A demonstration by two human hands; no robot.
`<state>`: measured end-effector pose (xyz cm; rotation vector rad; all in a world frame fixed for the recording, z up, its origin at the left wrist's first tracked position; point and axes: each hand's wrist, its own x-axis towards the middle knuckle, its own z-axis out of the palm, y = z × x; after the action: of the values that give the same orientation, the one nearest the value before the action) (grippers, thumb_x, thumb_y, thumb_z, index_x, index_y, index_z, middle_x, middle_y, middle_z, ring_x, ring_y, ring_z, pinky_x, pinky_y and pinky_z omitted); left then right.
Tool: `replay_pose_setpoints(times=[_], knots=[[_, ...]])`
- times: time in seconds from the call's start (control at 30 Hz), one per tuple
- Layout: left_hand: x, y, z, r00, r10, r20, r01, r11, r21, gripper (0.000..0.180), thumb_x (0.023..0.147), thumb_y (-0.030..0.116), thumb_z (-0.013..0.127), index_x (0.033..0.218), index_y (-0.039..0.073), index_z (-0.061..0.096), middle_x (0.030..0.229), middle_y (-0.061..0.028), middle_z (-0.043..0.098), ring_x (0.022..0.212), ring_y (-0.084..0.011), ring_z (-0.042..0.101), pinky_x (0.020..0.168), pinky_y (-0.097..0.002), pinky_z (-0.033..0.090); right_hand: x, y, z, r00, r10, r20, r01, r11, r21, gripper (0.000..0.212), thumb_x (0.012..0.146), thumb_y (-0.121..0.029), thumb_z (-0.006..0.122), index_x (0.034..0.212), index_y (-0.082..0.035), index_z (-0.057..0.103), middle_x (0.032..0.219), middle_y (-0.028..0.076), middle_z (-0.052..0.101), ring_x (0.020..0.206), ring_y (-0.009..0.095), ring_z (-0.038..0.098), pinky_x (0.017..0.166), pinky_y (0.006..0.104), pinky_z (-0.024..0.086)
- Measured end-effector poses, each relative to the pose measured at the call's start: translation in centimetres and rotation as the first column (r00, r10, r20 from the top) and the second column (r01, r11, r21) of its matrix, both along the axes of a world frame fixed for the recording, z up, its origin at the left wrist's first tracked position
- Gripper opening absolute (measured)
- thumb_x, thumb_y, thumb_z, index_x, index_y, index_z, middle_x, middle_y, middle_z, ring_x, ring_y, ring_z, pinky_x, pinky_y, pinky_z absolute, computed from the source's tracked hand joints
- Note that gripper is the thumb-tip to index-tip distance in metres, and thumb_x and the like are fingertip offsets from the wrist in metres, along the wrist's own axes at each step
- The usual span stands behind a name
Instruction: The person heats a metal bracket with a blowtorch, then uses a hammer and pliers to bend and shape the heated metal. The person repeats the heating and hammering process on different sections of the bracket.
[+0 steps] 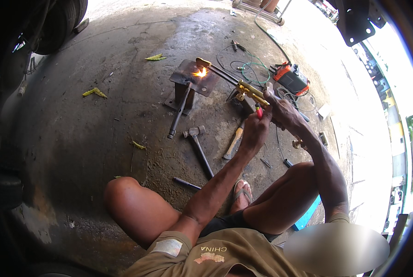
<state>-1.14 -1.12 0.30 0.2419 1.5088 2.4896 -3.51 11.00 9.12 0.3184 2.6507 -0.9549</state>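
Observation:
My right hand [286,113] is closed around the handle end of a brass cutting torch [250,91]. Its long tubes reach forward to a head above a steel plate [209,84], where a bright orange flame [201,72] burns. Close against the right hand is my left hand [256,131], its fingers closed on a small red object with a yellow band [259,111]; I cannot tell its kind. The flat plate sits raised on a short metal post [186,99]. A dark metal rod [180,111] slants from the plate down toward me.
A hammer [194,131] lies before my legs, beside a wooden handle [235,142] and a dark rod [186,183]. An orange and black machine [291,79] stands at right among cables and a green hose [249,69]. Yellow-green leaves [94,93] lie on the concrete floor [100,120].

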Motion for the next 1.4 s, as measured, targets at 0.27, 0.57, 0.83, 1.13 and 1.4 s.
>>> replay_pose_setpoints(times=[0.27, 0.57, 0.83, 1.13, 1.4], knots=[[0.2, 0.1, 0.1, 0.999, 0.022, -0.029, -0.023, 0.999, -0.035, 0.066, 0.104, 0.054, 0.045, 0.082, -0.006, 0.062, 0.059, -0.0059, 0.054, 0.059, -0.0116, 0.048, 0.054, -0.0384, 0.038, 0.5, -0.6, 0.8, 0.999, -0.027, 0.025, 0.027, 1.0, 0.005, 0.085, 0.093, -0.081, 0.035, 0.069, -0.005, 0.064, 0.055, 0.0, 0.049, 0.05, 0.01, 0.047, 0.047, 0.0314, 0.035], [0.2, 0.4, -0.3, 0.998, 0.029, -0.05, -0.031, 0.998, -0.052, 0.065, 0.104, 0.053, 0.045, 0.083, -0.006, 0.061, 0.06, -0.0082, 0.055, 0.06, -0.0133, 0.05, 0.055, -0.0398, 0.039, 0.7, -0.4, 1.0, 1.0, -0.012, 0.027, 0.011, 1.0, 0.022, 0.087, 0.093, -0.081, 0.034, 0.069, -0.004, 0.066, 0.056, 0.002, 0.053, 0.051, 0.011, 0.049, 0.048, 0.0324, 0.037], [1.1, -1.1, 2.3, 0.999, -0.033, -0.015, 0.031, 0.992, -0.125, 0.061, 0.105, 0.05, 0.045, 0.099, -0.005, 0.07, 0.079, -0.014, 0.072, 0.075, -0.0197, 0.068, 0.068, -0.038, 0.049, 0.7, 0.3, 0.9, 0.999, -0.002, 0.043, 0.0, 0.999, 0.044, 0.086, 0.092, -0.082, 0.034, 0.069, -0.005, 0.066, 0.055, 0.001, 0.053, 0.051, 0.011, 0.049, 0.049, 0.033, 0.037], [1.3, -1.4, 2.4, 0.999, -0.032, -0.003, 0.032, 0.986, -0.162, 0.061, 0.105, 0.05, 0.045, 0.098, -0.005, 0.071, 0.083, -0.0155, 0.074, 0.081, -0.0226, 0.071, 0.07, -0.039, 0.05, 1.2, -0.3, 1.3, 0.999, 0.01, 0.037, -0.01, 1.0, 0.004, 0.085, 0.093, -0.08, 0.035, 0.071, -0.005, 0.067, 0.056, 0.0, 0.052, 0.05, 0.01, 0.047, 0.048, 0.0322, 0.035], [1.4, -0.8, 2.0, 1.0, -0.017, -0.02, 0.013, 0.985, -0.173, 0.064, 0.104, 0.052, 0.044, 0.093, -0.006, 0.068, 0.074, -0.0179, 0.069, 0.073, -0.024, 0.068, 0.065, -0.0417, 0.048, 1.7, -0.3, 1.7, 0.999, 0.021, 0.03, -0.021, 1.0, 0.01, 0.083, 0.094, -0.079, 0.036, 0.072, -0.005, 0.067, 0.056, 0.0, 0.051, 0.05, 0.01, 0.046, 0.048, 0.0318, 0.034]])
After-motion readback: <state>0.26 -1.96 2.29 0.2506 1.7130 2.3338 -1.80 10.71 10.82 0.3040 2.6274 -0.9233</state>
